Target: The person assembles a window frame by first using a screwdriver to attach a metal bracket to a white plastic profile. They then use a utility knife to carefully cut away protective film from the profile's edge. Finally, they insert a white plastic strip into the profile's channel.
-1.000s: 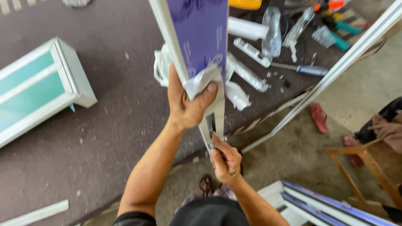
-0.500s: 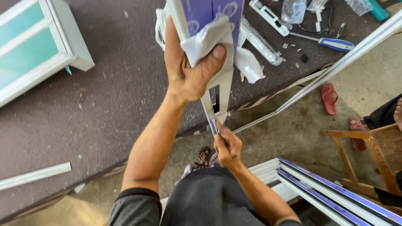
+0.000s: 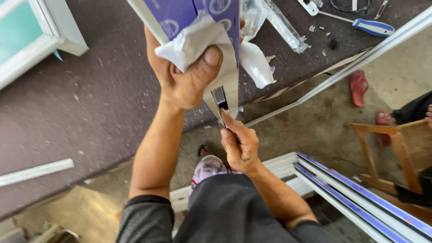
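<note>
— Pinching at the cut end of the white window profile point(image 3: 223, 96) with the right hand point(image 3: 239, 145), fingers drawn tight together, fingertips point(image 3: 225, 118) touching the lower tip where the hollow chamber shows. Cannot tell whether gripping a strip of film or only the edge.

— And clamping higher up with the left hand point(image 3: 184, 76), closed fully round the profile, thumb pressing a crumpled wad of peeled white film point(image 3: 193, 40) against the purple protective film point(image 3: 189, 13).

— Judging it stiff and fairly light: hollow section, long, rising out of the top of the view, so probably swinging at the far end. Slippery wherever the film is coming loose.

— Holding best on the bare white faces, then, close to the cut end, and not on the loose film. Minding the sharp mitred tip too.

— Hanging over the near edge of the counter point(image 3: 103, 103), dark brown, rough, dusted with shavings and small chips.

— Lying farther back on it: a white-framed window with greenish glass point(image 3: 40, 31) at the left, a loose white strip point(image 3: 36, 171) nearer, clear plastic bags point(image 3: 274, 22), a blue-handled screwdriver point(image 3: 369, 27) with scattered screws beside it.

— Beyond, bare concrete floor point(image 3: 315, 130), a red sandal point(image 3: 358, 87), a wooden stool point(image 3: 396, 148), more film-covered profiles point(image 3: 360, 198) stacked low at the right.
</note>
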